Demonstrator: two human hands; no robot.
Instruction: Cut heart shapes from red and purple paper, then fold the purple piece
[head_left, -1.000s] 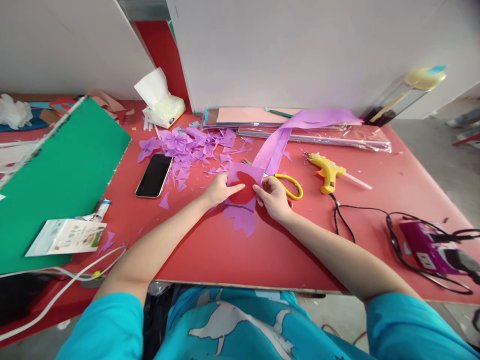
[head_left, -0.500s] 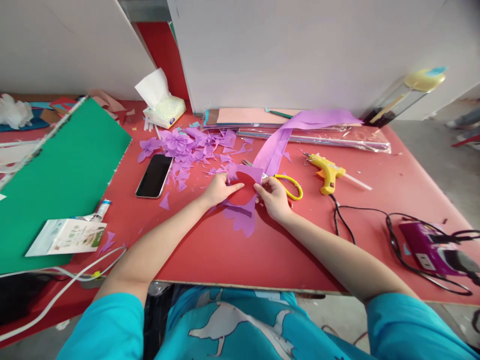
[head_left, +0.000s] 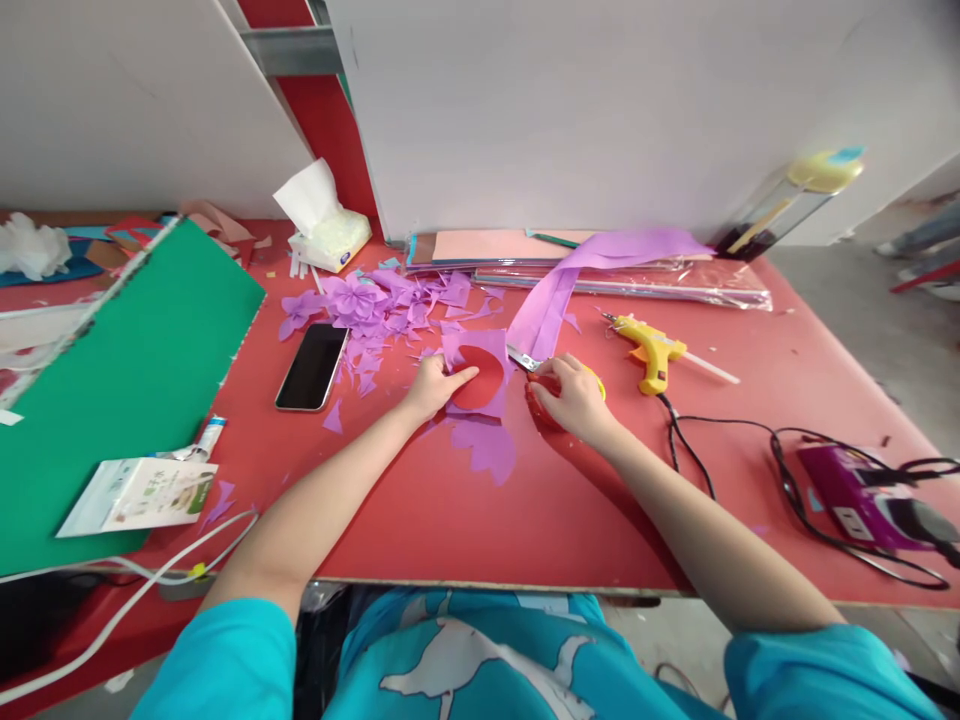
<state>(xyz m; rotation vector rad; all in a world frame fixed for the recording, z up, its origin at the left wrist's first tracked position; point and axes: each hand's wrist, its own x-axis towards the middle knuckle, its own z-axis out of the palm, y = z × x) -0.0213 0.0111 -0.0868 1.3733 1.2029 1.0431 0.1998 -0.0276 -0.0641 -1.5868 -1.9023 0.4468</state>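
Note:
My left hand (head_left: pixel 435 385) holds a purple paper piece (head_left: pixel 491 348) down on the red table (head_left: pixel 525 510), its index finger lying over a red rounded shape (head_left: pixel 485 385) that sits on the paper. My right hand (head_left: pixel 574 397) is closed over the yellow handles of the scissors (head_left: pixel 520 358), whose blades point left toward the paper's right edge. A cut purple scrap (head_left: pixel 489 447) lies just below the held piece. A long purple strip (head_left: pixel 555 295) runs from behind the scissors toward the back.
Purple scraps and paper flowers (head_left: pixel 382 300) are piled beside a black phone (head_left: pixel 311 366). A yellow glue gun (head_left: pixel 651 350) and its cable lie on the right, near a purple power box (head_left: pixel 847 485). A green board (head_left: pixel 127 370), tissue box (head_left: pixel 326 225) and wrapped paper sheets (head_left: pixel 525 245) ring the table.
My right hand let go of the purple paper and moved right onto the scissors. My left hand stays on the paper. The camera tilted slightly.

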